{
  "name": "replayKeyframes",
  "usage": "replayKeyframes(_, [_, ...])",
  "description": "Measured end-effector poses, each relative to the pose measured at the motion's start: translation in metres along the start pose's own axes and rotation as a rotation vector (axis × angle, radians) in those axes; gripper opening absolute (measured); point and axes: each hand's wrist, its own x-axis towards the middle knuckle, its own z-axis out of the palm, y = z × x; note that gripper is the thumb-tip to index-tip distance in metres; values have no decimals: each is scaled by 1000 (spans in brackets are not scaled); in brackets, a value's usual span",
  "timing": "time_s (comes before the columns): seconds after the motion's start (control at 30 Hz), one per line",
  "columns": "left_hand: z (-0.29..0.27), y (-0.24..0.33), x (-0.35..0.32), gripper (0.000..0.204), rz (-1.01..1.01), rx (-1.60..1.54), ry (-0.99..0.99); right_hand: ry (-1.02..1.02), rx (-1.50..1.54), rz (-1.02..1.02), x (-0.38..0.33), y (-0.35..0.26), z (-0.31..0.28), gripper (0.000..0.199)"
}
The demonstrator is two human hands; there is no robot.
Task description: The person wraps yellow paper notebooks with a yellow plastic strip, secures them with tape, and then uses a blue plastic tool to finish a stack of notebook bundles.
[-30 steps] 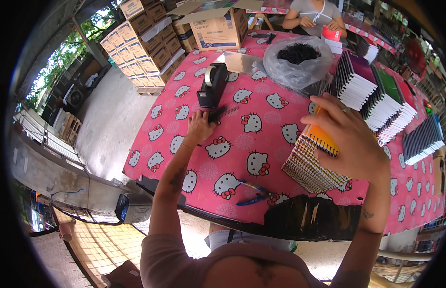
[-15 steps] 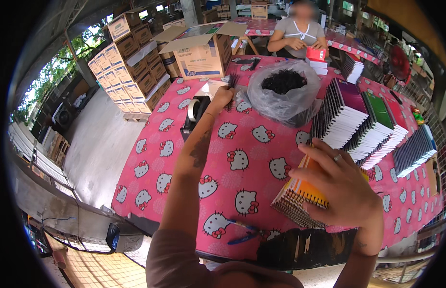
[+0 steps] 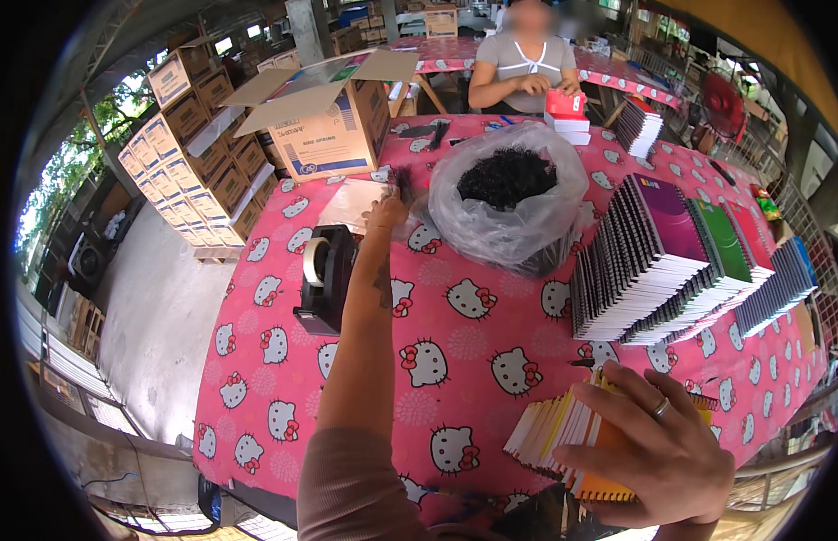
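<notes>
My left hand [image 3: 385, 213] stretches to the far left of the table, its fingers curled at a bundle of thin black binding coils [image 3: 402, 178]; the hand partly hides the bundle. A flat pale sheet [image 3: 345, 206] lies beside it. My right hand [image 3: 653, 442] rests, fingers spread, on top of a stack of yellow-covered spiral notebooks [image 3: 538, 433] at the near right. White page edges fan out on the stack's left side. A black tape dispenser [image 3: 327, 287] stands left of my left forearm. To the right of that hand sits a clear plastic bag [image 3: 450, 203] full of black coils [image 3: 513, 178].
Tall stacks of purple, green and red spiral notebooks [image 3: 658, 225] stand on the right. An open carton [image 3: 333, 135] stands at the far left edge, with piled cartons [image 3: 180, 162] behind. Across the table, a person [image 3: 525, 68] handles a red-covered item [image 3: 565, 104].
My view has shifted, so the table sits lower. My left hand stays by the coils. My right hand has come down on the yellow notebooks, which now show page edges instead of coils on their left.
</notes>
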Motion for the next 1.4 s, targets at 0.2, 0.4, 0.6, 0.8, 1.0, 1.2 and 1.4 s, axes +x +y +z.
replayKeyframes(0.2, [-4,-45,-12,69,43,97,301,72,15,-71,-2,6,6,61])
replayKeyframes(0.4, [-45,-52,-83,47,337,0,472,15,35,-82,-1,-10,2,58])
replayKeyframes(0.6, [-39,-10,-371,41,837,-358,224,49,4,-64,-12,-11,11,60])
replayKeyframes(0.8, [-5,-39,-605,66,761,-176,-189,88,45,-163,-13,-1,18,64])
replayKeyframes(1.0, [26,-40,-640,64,666,-75,-17,11,141,-139,-12,-1,17,54])
replayKeyframes(1.2, [48,-7,-633,60,638,-109,262,225,752,-133,-19,44,17,72])
replayKeyframes(1.4, [41,23,-656,58,461,-488,355,775,910,9,-69,110,-6,56])
